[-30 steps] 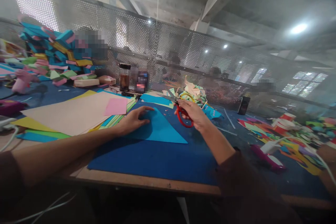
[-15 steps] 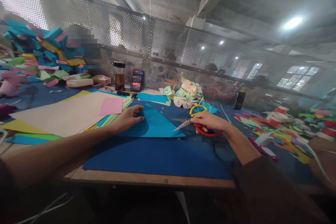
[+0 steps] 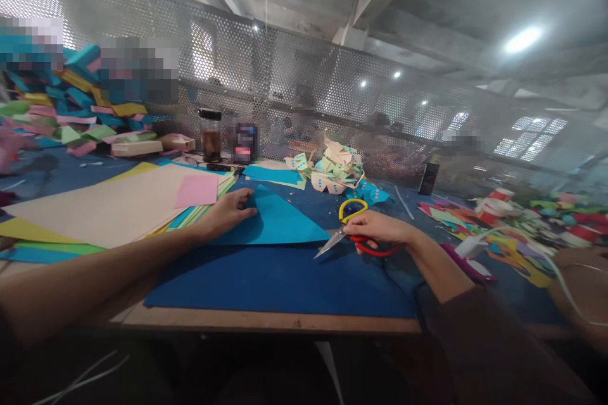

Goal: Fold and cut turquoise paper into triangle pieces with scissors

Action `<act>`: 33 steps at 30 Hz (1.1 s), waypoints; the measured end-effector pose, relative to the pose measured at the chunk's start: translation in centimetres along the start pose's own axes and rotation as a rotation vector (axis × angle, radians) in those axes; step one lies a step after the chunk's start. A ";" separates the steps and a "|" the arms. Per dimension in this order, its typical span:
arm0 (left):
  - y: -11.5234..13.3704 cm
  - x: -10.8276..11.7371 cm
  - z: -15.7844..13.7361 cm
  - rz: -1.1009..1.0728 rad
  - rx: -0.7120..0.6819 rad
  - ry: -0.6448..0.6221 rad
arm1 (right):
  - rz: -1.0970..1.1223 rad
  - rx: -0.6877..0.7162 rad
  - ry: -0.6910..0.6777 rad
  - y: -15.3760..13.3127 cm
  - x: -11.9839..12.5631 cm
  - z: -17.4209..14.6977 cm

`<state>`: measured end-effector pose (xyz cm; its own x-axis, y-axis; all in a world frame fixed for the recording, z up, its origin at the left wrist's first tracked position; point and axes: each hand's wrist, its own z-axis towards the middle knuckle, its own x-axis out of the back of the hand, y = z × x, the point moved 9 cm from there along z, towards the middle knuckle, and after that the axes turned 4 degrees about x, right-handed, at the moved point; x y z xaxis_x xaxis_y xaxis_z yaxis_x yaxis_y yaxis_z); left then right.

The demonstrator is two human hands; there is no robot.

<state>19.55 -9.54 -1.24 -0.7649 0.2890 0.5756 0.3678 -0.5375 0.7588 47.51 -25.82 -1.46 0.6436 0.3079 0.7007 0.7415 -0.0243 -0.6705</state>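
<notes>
A folded blue paper [image 3: 275, 221], triangular in outline, lies on the dark blue mat [image 3: 285, 285] in front of me. My left hand [image 3: 232, 210] is at its left edge, with thumb and bent fingers closed on the paper. In my right hand [image 3: 377, 229] is a pair of scissors [image 3: 354, 210] with one yellow and one red handle loop. Their blades point left and down, just beside the paper's right corner. The fingers inside the loops are partly hidden.
Left of the blue paper lie stacked coloured sheets [image 3: 104, 202] topped by a pink piece [image 3: 197, 191]. Behind stand a lidded jar [image 3: 211, 139], a phone [image 3: 244, 142] and cut paper pieces [image 3: 337, 168]. At right are paper scraps [image 3: 522, 259], a purple device [image 3: 470, 264] and another person's arm [image 3: 577, 281].
My right hand has drawn the scissors slightly down and away from the blue paper's right corner, and the blades sit lower. My left hand stays at the paper. The whole view has shifted slightly.
</notes>
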 end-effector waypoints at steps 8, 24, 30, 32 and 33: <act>-0.6 -0.3 0.4 0.010 -0.002 -0.001 | 0.018 -0.006 -0.002 0.3 -0.9 -0.8; 3.9 -5.9 -3.5 0.304 -0.418 -0.502 | 0.063 -0.015 -0.013 1.6 -2.0 -1.0; 4.0 -6.3 -3.7 0.326 -0.433 -0.547 | 0.099 -0.013 -0.038 1.2 -2.5 -1.2; 4.1 -6.4 -3.8 0.343 -0.440 -0.549 | 0.105 -0.018 -0.036 1.2 -2.6 -1.2; 4.0 -6.4 -3.8 0.355 -0.439 -0.549 | 0.107 -0.019 -0.035 1.2 -2.6 -1.2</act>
<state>23.91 -16.52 -3.04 -0.2281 0.3302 0.9160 0.2114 -0.9015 0.3776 46.96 -27.79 -3.82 0.7123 0.3361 0.6162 0.6729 -0.0770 -0.7357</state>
